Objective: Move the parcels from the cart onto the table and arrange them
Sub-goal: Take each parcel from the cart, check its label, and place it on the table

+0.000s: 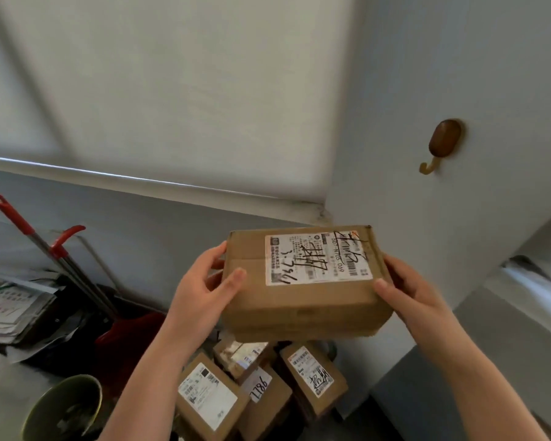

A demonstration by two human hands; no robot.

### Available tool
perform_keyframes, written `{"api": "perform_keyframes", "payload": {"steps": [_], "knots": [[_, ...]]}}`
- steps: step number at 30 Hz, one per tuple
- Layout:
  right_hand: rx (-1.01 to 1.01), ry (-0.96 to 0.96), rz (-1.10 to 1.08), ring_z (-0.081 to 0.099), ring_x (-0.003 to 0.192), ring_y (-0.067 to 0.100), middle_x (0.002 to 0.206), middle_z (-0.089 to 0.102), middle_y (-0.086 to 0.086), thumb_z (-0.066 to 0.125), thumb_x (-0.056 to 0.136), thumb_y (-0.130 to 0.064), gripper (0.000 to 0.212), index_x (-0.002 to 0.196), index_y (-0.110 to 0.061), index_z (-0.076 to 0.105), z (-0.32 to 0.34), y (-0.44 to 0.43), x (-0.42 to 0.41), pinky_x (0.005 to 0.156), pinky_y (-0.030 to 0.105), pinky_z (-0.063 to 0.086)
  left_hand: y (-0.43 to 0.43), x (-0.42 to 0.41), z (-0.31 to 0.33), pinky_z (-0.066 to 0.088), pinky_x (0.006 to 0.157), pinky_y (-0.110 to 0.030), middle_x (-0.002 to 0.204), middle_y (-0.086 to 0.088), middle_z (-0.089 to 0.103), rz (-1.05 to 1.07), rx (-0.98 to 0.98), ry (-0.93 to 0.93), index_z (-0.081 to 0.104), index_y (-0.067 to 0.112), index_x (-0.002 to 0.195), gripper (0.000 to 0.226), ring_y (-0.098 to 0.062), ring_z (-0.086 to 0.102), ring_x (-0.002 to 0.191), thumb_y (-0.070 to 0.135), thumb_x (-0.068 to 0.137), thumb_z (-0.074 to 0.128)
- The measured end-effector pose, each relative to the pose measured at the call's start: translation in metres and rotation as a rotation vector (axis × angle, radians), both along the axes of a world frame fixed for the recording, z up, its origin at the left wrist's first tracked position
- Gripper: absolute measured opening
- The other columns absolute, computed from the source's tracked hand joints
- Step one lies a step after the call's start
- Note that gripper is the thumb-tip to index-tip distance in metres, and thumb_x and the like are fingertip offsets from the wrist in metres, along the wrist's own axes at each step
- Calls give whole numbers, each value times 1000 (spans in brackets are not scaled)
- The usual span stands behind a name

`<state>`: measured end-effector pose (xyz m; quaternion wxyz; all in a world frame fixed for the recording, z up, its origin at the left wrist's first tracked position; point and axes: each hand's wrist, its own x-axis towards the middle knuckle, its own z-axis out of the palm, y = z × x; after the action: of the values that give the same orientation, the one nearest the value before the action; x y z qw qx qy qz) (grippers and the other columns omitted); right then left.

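I hold a brown cardboard parcel [303, 300] with a white shipping label and black handwriting up in the air at mid-frame. My left hand [201, 291] grips its left end, thumb on top. My right hand [411, 291] grips its right end, thumb on the top edge. Below it lie several smaller labelled parcels: one at the left [209, 397], one marked 7786 [261, 389], one at the right [314, 375] and a taped one behind [240, 353]. What they rest on is hidden.
A grey surface [427, 393] lies at the lower right. At left are a stack of papers [16, 310], red-handled mop poles [58, 253], a red dustpan [131, 329] and a green bin [64, 409]. A wooden wall hook [442, 144] is on the wall.
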<state>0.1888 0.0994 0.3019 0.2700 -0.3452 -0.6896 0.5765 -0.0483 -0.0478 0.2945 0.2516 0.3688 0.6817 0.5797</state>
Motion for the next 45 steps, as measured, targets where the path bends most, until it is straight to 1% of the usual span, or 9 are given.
{"api": "perform_keyframes", "payload": {"steps": [4, 13, 19, 23, 28, 30, 34, 39, 45], "knots": [[43, -41, -77, 61, 93, -8, 112, 62, -14, 54, 85, -21, 46, 128, -33, 44, -8, -13, 12, 69, 8, 50, 7, 9, -25, 56, 74, -28, 114, 22, 51, -51, -8, -33, 40, 50, 117, 46, -13, 57, 106, 38, 78, 60], [81, -78, -207, 60, 103, -3, 113, 64, -18, 54, 73, -40, 56, 127, -38, 45, 3, -18, 52, 86, 20, 52, 42, 40, -22, 48, 57, -7, 109, 19, 52, -140, 16, -51, 41, 37, 127, 47, -7, 56, 97, 23, 86, 60], [-22, -68, -406, 61, 105, 6, 112, 67, -14, 59, 79, -31, 57, 135, -33, 44, 2, -27, 122, 88, 25, 49, 62, 94, -3, 54, 79, -33, 114, 19, 55, -279, 10, -45, 43, 47, 121, 53, -9, 56, 106, 43, 70, 58], [-171, 22, -536, 65, 102, 9, 111, 69, -12, 83, 33, -66, 101, 125, -41, 51, -11, -43, 198, 88, 29, 54, 78, 158, -8, 54, 73, -26, 114, 29, 52, -415, -19, -15, 40, 50, 119, 56, 3, 53, 107, 48, 66, 58], [-296, 48, -708, 67, 96, 7, 107, 70, -16, 84, 17, -67, 101, 112, -52, 54, -39, -49, 294, 74, 22, 56, 114, 257, -43, 47, 66, -12, 113, 30, 46, -618, -176, -35, 35, 51, 118, 45, 16, 50, 98, 37, 83, 60], [-337, 15, -732, 69, 91, 7, 105, 71, -17, 86, 25, -61, 96, 113, -54, 50, -49, -47, 325, 68, 22, 57, 129, 295, -59, 46, 72, -13, 113, 32, 44, -703, -235, -94, 33, 56, 116, 44, 9, 49, 103, 38, 86, 59], [-375, 1, -837, 66, 95, 8, 109, 66, -19, 60, 87, -15, 58, 126, -52, 37, -79, -43, 377, 75, 29, 53, 162, 352, -90, 42, 76, -15, 117, 28, 46, -812, -345, -206, 32, 58, 118, 46, 4, 47, 107, 34, 89, 59], [-454, -9, -886, 58, 105, 6, 116, 58, -22, 55, 92, -14, 58, 127, -54, 32, -128, -35, 415, 78, 29, 51, 197, 400, -122, 41, 74, -15, 121, 22, 44, -905, -495, -189, 26, 49, 136, 57, 3, 47, 104, 32, 91, 57], [-518, -90, -860, 48, 125, 17, 141, 45, -12, 59, 90, -19, 67, 143, -44, 26, -175, -12, 431, 102, 48, 42, 224, 426, -165, 40, 77, -23, 133, 13, 40, -861, -684, -156, 20, 40, 146, 64, -11, 45, 112, 31, 93, 55]]}}
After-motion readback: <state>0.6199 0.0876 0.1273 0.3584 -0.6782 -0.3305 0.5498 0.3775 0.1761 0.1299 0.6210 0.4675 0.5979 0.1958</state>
